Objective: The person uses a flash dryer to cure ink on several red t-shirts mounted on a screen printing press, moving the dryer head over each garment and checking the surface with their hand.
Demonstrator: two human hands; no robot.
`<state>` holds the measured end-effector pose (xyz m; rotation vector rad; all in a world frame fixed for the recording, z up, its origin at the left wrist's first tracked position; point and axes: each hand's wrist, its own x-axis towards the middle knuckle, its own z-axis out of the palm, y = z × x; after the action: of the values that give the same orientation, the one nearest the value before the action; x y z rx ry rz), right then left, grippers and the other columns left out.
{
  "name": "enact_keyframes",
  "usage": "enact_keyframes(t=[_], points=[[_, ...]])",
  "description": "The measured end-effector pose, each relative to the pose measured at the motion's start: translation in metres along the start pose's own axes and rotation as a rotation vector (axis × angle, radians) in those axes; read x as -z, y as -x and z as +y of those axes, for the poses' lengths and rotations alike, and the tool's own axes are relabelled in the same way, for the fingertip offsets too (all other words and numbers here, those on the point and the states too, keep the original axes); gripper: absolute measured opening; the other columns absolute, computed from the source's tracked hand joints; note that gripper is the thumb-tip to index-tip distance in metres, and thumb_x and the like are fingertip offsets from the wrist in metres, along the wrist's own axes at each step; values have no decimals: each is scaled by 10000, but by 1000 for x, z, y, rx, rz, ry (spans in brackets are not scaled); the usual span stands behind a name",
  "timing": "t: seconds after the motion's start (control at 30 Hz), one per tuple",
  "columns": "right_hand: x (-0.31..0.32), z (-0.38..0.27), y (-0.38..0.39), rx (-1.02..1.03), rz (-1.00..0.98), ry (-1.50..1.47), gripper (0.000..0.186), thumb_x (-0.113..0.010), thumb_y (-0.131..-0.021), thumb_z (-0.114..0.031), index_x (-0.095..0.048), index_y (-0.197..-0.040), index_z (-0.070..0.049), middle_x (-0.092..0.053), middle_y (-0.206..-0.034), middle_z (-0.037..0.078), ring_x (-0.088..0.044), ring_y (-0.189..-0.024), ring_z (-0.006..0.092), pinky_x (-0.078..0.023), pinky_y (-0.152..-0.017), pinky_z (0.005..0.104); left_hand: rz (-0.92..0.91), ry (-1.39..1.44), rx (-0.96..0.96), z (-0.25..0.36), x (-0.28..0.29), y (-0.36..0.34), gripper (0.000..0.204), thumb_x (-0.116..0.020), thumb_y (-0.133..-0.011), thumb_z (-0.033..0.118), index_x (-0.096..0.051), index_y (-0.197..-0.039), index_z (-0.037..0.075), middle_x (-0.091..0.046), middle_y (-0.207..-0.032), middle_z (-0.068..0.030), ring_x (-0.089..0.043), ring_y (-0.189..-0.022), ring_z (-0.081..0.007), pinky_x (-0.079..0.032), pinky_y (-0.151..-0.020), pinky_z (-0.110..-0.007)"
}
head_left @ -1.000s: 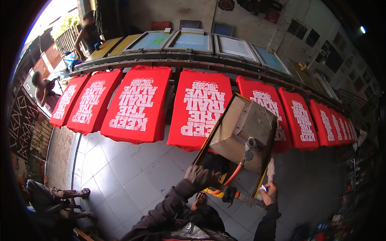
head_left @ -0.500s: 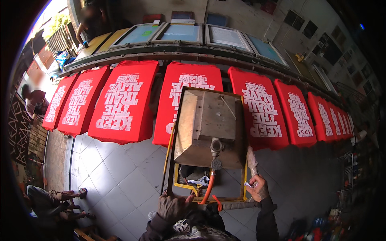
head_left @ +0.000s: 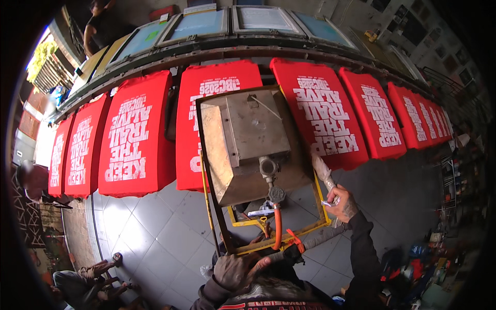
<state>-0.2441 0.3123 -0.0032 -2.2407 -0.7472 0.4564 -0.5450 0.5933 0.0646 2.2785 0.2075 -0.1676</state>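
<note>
My left hand (head_left: pixel 233 269) is closed on the tape-wrapped bar (head_left: pixel 320 242) at the near end of a yellow wheeled frame (head_left: pixel 204 194). My right hand (head_left: pixel 338 203) grips the pale wrapped handle (head_left: pixel 325 173) on the frame's right side, with a small white scrap at its fingers. The frame carries a metal heater box (head_left: pixel 245 137) with a valve (head_left: pixel 276 194) and an orange hose (head_left: pixel 277 227). The box hangs over a red shirt (head_left: pixel 188 129) with white print; another red shirt (head_left: pixel 323 113) lies just right of it.
More printed red shirts (head_left: pixel 137 129) line the long rail (head_left: pixel 155 57), with screen frames (head_left: pixel 191 26) behind. A person (head_left: pixel 95 28) stands at the back left; others sit at the left (head_left: pixel 82 284). Clutter (head_left: pixel 413 263) lies at the lower right, on the tiled floor (head_left: pixel 139 227).
The heater and frame have swung from a tilt toward upright in the view and moved left, over the middle shirt. Both my hands have moved along with them; the view has also shifted.
</note>
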Motion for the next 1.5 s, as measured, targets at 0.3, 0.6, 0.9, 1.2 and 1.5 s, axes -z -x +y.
enact_keyframes(t=[0.3,0.6,0.9,1.2,1.5], points=[[27,11,-54,34,-91,-9,260,-805,-691,-49,-565,-792,-48,-562,-826,151,-611,-819,357,-490,-764,458,367,-110,223,31,-36,-42,236,-733,-932,278,-755,-822,70,-649,-631,-107,-599,-487,-315,-443,-498,-435],[39,27,-104,73,-169,-116,300,-840,-697,-66,-562,-810,-69,-517,-863,117,-589,-761,318,-474,-673,429,635,-461,344,29,-70,-68,231,-624,-889,281,-660,-764,89,-480,-521,-69,-487,-442,-275,-346,-546,-392],[40,28,-146,67,-248,-197,305,-822,-725,-45,-554,-868,-65,-518,-927,136,-615,-804,363,-503,-692,471,717,-460,531,38,-71,-95,305,-571,-933,241,-658,-715,47,-426,-563,-126,-369,-512,-318,-305,-591,-430],[45,41,-202,117,-301,-209,294,-813,-708,-48,-556,-850,-61,-524,-937,145,-618,-817,368,-491,-688,479,816,-370,545,43,-75,-138,355,-553,-939,254,-679,-680,47,-466,-537,-110,-437,-486,-278,-317,-556,-424],[51,21,-253,242,-230,-108,270,-819,-671,-49,-564,-762,-42,-548,-836,137,-618,-776,309,-495,-671,430,881,-427,497,36,-51,-159,301,-642,-865,195,-551,-608,69,-442,-519,-87,-420,-447,-287,-338,-524,-400]])
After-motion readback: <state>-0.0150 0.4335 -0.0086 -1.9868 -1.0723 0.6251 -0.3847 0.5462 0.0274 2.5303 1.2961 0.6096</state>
